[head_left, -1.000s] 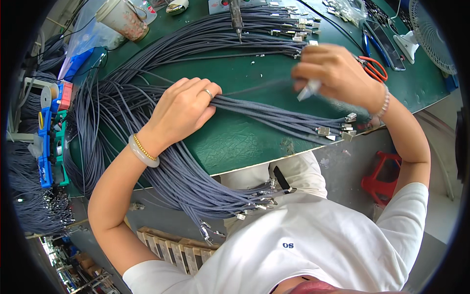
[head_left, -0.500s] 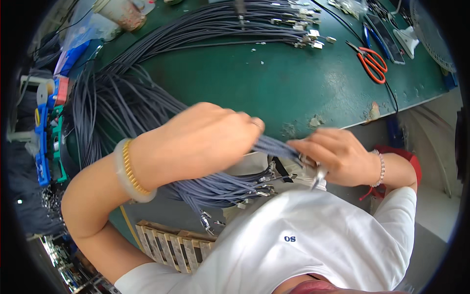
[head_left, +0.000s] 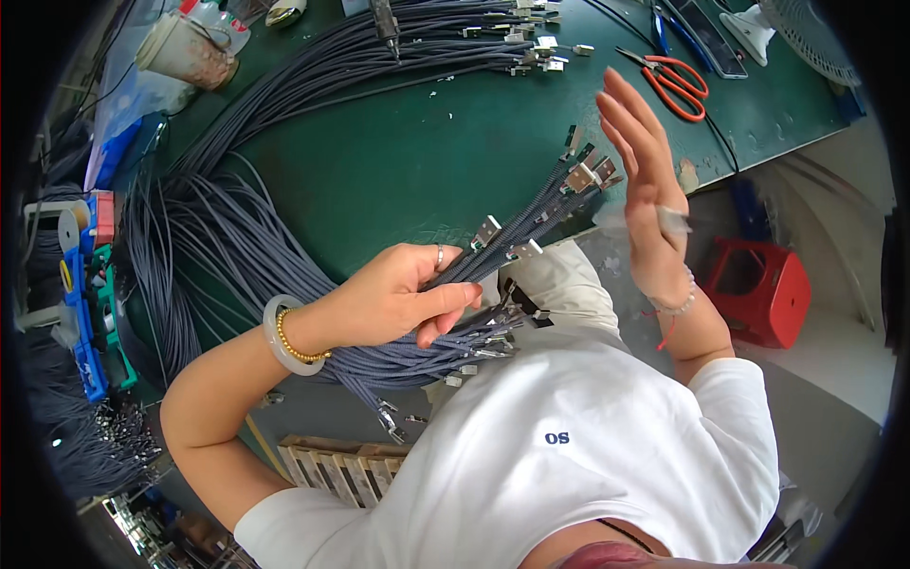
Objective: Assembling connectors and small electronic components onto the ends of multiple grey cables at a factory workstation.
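Note:
My left hand [head_left: 417, 296] is closed around a bundle of dark grey braided cables [head_left: 507, 228]. Their bare metal USB connectors [head_left: 580, 178] fan out beyond my fingers, at uneven lengths. To the right of these ends, my right hand [head_left: 649, 190] is raised with its fingers stretched out, apart from the connectors. A translucent whitish strip [head_left: 673, 220] lies across it near the thumb; its kind is unclear. Below my left hand hang more grey cables [head_left: 408, 362], their metal ends near my lap. The held bundle joins a large heap of cables [head_left: 218, 223] on the left.
More cables with metal connectors [head_left: 545, 55] lie along the back of the green table [head_left: 379, 152]. Orange-handled scissors [head_left: 678, 87], a phone [head_left: 711, 38] and a fan [head_left: 815, 38] are at the back right. A red stool [head_left: 763, 289] stands right; a stained cup [head_left: 190, 49] sits back left.
My right hand has left the cable ends, opened and risen. The held bundle's connectors now show and point up to the right. My left hand keeps its hold; the whole view has shifted.

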### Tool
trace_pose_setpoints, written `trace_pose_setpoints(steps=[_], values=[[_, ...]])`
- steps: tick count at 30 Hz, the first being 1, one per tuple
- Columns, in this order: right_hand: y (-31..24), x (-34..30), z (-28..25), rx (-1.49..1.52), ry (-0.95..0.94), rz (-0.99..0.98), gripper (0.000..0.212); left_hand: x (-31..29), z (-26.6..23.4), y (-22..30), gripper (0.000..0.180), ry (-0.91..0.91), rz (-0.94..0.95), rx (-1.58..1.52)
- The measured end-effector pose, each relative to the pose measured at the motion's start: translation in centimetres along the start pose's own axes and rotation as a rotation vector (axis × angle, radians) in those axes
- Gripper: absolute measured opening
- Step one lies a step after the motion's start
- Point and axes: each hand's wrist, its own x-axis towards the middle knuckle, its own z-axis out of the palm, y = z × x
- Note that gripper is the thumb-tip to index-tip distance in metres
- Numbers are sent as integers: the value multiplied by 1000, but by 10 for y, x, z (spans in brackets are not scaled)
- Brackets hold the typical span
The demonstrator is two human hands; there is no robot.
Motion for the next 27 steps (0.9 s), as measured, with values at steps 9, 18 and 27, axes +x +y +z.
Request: trace_pose_setpoints(steps=[9, 18, 27], values=[[-17, 30, -7, 281, -10, 261, 31, 23, 11, 33, 16, -19, -38, -26], [-3, 44, -20, 388, -52, 219, 41, 42, 21, 42, 13, -11, 174, -244], [-17, 63, -19, 414, -398, 158, 50, 36, 30, 40, 17, 93, 186, -290]])
